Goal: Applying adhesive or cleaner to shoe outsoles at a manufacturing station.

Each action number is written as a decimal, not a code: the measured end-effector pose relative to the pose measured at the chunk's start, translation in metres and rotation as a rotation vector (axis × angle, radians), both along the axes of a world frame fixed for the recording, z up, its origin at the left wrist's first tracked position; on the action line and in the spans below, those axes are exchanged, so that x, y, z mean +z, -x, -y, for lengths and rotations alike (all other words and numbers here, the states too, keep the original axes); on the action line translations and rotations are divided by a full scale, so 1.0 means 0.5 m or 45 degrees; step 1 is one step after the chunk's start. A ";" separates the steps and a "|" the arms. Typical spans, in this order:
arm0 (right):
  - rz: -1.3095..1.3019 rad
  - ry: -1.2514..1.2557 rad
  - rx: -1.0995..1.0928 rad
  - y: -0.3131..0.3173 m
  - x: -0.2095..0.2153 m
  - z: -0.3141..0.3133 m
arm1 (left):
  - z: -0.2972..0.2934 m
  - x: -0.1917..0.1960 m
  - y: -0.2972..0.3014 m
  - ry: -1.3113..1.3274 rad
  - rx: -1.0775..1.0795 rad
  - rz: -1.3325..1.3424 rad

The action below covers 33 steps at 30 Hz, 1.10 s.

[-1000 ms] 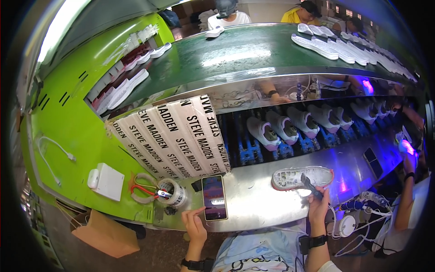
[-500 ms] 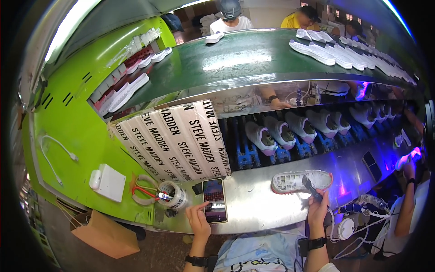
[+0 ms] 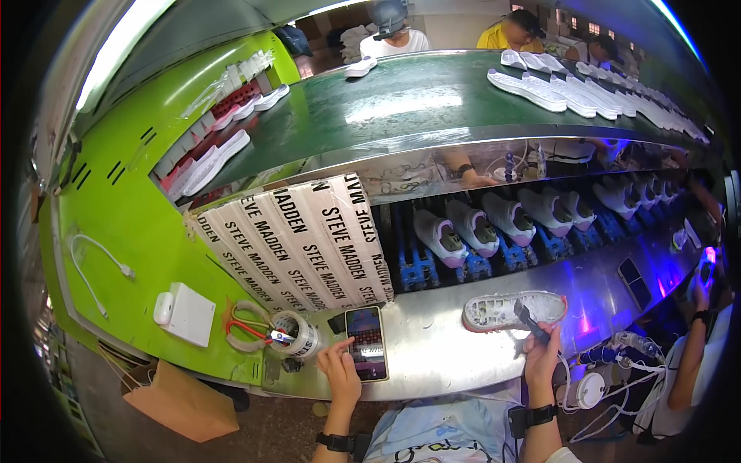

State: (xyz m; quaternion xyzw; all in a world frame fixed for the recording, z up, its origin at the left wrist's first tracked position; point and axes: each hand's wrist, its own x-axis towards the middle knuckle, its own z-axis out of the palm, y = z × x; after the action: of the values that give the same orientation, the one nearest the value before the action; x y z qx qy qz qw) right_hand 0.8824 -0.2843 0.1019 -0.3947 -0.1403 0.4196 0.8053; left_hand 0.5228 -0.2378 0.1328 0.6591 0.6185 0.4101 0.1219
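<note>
My left hand [image 3: 340, 373] is beside the left edge of a smartphone [image 3: 366, 345] that lies face up on the metal ledge. Its index finger is stretched toward the screen, at the edge of the phone, and the hand holds nothing. In my right hand [image 3: 541, 356] is a dark-handled brush [image 3: 529, 318], fingers closed round the handle. The brush head rests over the inside of a white shoe sole [image 3: 494, 310] with a reddish rim. That sole lies open side up on the ledge, with a ribbed pattern and whitish coating inside.
A taped carton [image 3: 297, 239] stands left of the phone. Scissors [image 3: 251, 330] and a tape-wrapped cup [image 3: 296, 339] are nearby. Shoe uppers [image 3: 475, 229] on blue holders line the back. White soles [image 3: 525, 89] sit on the green shelf [image 3: 347, 127]. A co-worker's hand [image 3: 702, 282] is at right.
My left index finger has drawn back from over the screen to the phone's left edge. My right hand and brush are nearly still. The co-worker's hand at right has shifted slightly.
</note>
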 end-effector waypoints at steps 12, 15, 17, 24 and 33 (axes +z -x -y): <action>-0.031 -0.020 -0.014 0.001 0.008 0.004 | -0.023 -0.052 0.028 -0.232 0.124 0.152; -0.025 -0.030 -0.016 0.001 0.008 0.004 | -0.024 -0.056 0.025 -0.092 0.180 0.622; -0.002 -0.017 -0.025 0.000 0.006 0.004 | -0.025 -0.051 0.022 -0.102 0.210 0.688; 0.033 -0.027 -0.005 0.001 0.003 0.006 | -0.028 -0.060 0.031 -0.128 0.246 0.496; 0.022 -0.039 0.005 0.002 0.008 0.010 | -0.026 -0.053 0.025 -0.182 0.237 0.472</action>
State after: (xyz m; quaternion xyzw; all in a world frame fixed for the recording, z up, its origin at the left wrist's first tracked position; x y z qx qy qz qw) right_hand 0.8815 -0.2893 0.1058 -0.3857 -0.1545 0.4155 0.8091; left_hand 0.5105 -0.2249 0.1064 0.5194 0.6130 0.5767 0.1481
